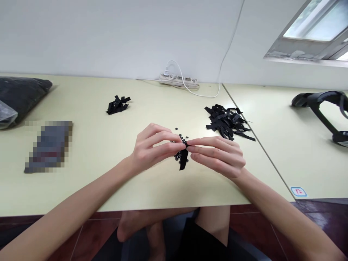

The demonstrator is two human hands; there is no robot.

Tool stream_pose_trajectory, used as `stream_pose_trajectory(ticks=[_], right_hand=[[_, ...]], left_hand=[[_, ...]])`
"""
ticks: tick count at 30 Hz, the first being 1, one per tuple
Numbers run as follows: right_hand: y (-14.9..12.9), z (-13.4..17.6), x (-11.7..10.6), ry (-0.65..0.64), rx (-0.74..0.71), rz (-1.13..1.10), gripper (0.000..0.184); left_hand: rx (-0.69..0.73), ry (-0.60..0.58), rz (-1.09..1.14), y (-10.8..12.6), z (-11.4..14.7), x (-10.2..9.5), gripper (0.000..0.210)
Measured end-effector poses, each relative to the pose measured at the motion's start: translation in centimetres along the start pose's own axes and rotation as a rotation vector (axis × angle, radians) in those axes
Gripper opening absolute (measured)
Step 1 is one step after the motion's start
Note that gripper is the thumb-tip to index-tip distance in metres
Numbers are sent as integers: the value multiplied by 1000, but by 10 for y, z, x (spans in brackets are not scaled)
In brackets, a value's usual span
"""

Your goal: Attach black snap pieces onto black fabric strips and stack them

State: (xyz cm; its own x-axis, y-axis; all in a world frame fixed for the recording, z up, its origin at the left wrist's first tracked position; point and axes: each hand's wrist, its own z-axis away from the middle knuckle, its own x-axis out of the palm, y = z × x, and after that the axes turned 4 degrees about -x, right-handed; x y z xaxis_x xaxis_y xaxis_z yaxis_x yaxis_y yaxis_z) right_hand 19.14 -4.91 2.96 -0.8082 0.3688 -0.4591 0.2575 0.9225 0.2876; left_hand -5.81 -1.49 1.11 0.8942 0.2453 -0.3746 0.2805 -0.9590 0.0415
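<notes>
My left hand [156, 146] and my right hand [219, 154] meet fingertip to fingertip over the table. Pinched between them is the upper end of a short black ribbon strip [183, 160], which hangs down toward me. Whether a small ring is also in the pinch is hidden by the fingers. Beneath and around the fingertips lies a small heap of tiny black rings [178, 156], partly covered by my hands. One loose ring [176, 128] sits apart, just behind the heap.
A large pile of black ribbon strips [225, 121] lies to the right, a smaller pile [117, 105] back left. A dark bag [21, 96] and a blurred flat object [51, 146] are at left. A power strip [178, 80] rests by the wall; a black headset-like frame [315, 105] stands right.
</notes>
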Motion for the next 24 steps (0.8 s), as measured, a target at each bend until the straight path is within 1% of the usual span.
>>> stream_pose_trajectory(ticks=[3,7,12,15,18,20,24], right_hand=[[-3,-2,-3,-10,21,-1,25],[-4,0,-1,26,59,-41,23],[-1,10,7,84,143,-61,24],[0,11,8,93,132,-53,22],[1,8,5,77,104,-45,25],[2,6,4,68,88,-23,26],[4,9,5,86,71,43,27]], left_hand=[[-15,-3,-2,0,2,-1,11],[-46,-13,-18,1,4,-2,9],[-47,-13,-29,3,1,-2,6],[-50,-7,5,4,-2,-1,13],[-73,-15,22,5,-3,0,19],[-85,-26,10,5,-2,0,17],[-58,-18,-2,4,-1,0,13]])
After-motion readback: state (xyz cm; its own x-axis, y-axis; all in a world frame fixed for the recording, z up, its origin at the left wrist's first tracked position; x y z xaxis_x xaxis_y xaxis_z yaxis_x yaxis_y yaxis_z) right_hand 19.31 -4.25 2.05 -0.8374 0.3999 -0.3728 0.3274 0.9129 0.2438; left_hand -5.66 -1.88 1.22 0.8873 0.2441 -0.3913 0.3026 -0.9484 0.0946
